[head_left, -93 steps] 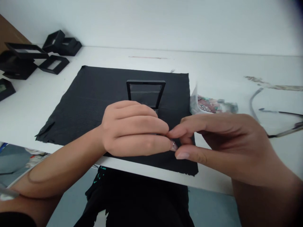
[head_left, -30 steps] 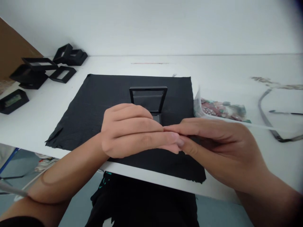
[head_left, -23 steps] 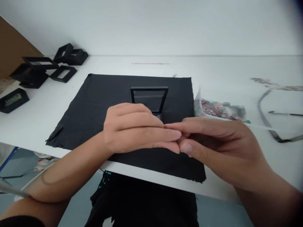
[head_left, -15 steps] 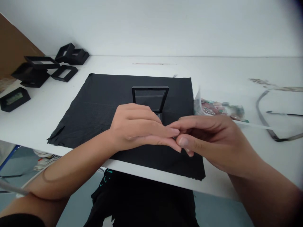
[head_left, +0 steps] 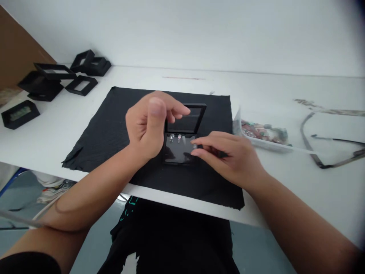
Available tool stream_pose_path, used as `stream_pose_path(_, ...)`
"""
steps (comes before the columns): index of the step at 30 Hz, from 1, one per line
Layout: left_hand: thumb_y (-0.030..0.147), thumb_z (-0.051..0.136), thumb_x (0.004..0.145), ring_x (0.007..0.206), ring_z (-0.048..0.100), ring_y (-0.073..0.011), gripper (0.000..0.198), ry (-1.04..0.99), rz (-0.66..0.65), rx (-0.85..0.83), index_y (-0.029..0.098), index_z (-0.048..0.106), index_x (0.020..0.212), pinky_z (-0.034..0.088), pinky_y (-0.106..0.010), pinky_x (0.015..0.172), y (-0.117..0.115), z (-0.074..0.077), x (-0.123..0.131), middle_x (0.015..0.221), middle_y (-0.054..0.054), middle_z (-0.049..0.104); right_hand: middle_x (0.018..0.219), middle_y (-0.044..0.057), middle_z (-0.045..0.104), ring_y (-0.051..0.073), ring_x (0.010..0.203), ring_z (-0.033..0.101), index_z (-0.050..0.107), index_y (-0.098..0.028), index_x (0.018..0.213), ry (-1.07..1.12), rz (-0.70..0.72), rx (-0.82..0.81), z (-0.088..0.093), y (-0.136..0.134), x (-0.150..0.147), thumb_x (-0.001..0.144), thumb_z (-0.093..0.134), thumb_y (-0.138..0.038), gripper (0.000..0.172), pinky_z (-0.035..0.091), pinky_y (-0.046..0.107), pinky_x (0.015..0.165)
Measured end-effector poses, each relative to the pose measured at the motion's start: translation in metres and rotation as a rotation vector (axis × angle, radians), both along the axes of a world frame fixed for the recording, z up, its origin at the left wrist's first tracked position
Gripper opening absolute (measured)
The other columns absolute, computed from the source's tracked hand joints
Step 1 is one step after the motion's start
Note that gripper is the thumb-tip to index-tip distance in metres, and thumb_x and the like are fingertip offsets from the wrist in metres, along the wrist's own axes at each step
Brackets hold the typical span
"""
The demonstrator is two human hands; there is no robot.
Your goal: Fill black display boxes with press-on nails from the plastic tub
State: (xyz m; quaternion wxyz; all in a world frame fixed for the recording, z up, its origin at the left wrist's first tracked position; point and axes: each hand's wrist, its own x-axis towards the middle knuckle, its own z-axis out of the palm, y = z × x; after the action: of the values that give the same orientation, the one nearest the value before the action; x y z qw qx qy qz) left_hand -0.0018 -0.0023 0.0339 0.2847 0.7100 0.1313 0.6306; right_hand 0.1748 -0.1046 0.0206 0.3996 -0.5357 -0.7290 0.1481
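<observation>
A black display case [head_left: 179, 156] lies on the black cloth with its framed lid [head_left: 201, 120] standing up at the back. Small decorated press-on nails [head_left: 179, 138] form a row along the upper part of its base. Between my right hand's [head_left: 232, 156] thumb and forefinger is a small, clear, shiny press-on nail [head_left: 195, 145], held over the right side of the base. My left hand [head_left: 151, 125] is raised in front of the lid's left part, thumb up and forefinger stretched out, with nothing seen in it.
A clear plastic tray [head_left: 265, 142] of decorated nails stands right of the black cloth [head_left: 105, 125]. Glasses [head_left: 316, 161] lie farther right. Several black frame cases [head_left: 82, 85] sit at the back left. The white table's front edge runs close to my body.
My hands have parted. The left has risen and moved away from the right. My right hand has moved left to the case with the nail, and the case's base is now uncovered.
</observation>
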Motion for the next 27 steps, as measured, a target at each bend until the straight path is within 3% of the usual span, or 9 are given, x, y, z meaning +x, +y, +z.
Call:
stream_pose_path(2,0.054,0.041,0.103,0.061,0.062,-0.0102,0.051,0.000,0.049,-0.012,0.024,0.072,0.076,0.052,-0.027,0.056,0.001,0.000,0.000,0.073,-0.002,0.071,0.070,0.000,0.064,0.011,0.057,0.053,0.076,-0.022,0.098,-0.132,0.020,-0.020,-0.005,0.005,0.002,0.093,0.065,-0.038,0.021,0.040,0.027,0.055)
stream_pose_path(6,0.045,0.044,0.104,0.060,0.062,-0.0111,0.045,0.004,-0.028,0.100,0.025,0.073,0.075,0.052,-0.029,0.056,0.004,-0.005,0.002,0.069,0.000,0.071,0.071,0.002,0.066,0.014,0.060,0.056,0.078,-0.022,0.101,-0.253,-0.073,-0.087,-0.015,0.016,0.004,0.094,0.062,-0.041,0.026,0.039,0.028,0.056)
stream_pose_path(14,0.046,0.040,0.103,0.069,0.066,-0.0146,0.046,-0.001,-0.097,0.197,0.025,0.073,0.080,0.054,-0.031,0.062,0.010,-0.012,0.002,0.076,-0.004,0.072,0.086,0.005,0.076,0.018,0.067,0.062,0.077,-0.026,0.114,-0.274,-0.185,-0.166,-0.026,0.018,-0.002,0.095,0.059,-0.044,0.032,0.042,0.030,0.061)
stream_pose_path(21,0.045,0.036,0.103,0.077,0.068,-0.0147,0.049,0.067,-0.077,0.309,0.022,0.074,0.081,0.054,-0.029,0.070,0.019,-0.015,-0.006,0.079,-0.005,0.071,0.065,-0.001,0.061,0.014,0.057,0.054,0.069,-0.023,0.128,-0.249,-0.233,-0.175,-0.028,0.016,-0.006,0.094,0.059,-0.048,0.043,0.040,0.028,0.058)
stream_pose_path(27,0.040,0.025,0.106,0.076,0.065,-0.0141,0.060,0.183,0.014,0.221,0.019,0.072,0.075,0.049,-0.031,0.072,0.021,-0.016,-0.013,0.082,-0.007,0.071,0.062,-0.003,0.054,0.013,0.055,0.048,0.073,-0.024,0.122,-0.167,-0.190,-0.146,-0.034,0.017,-0.004,0.092,0.061,-0.041,0.036,0.040,0.027,0.058)
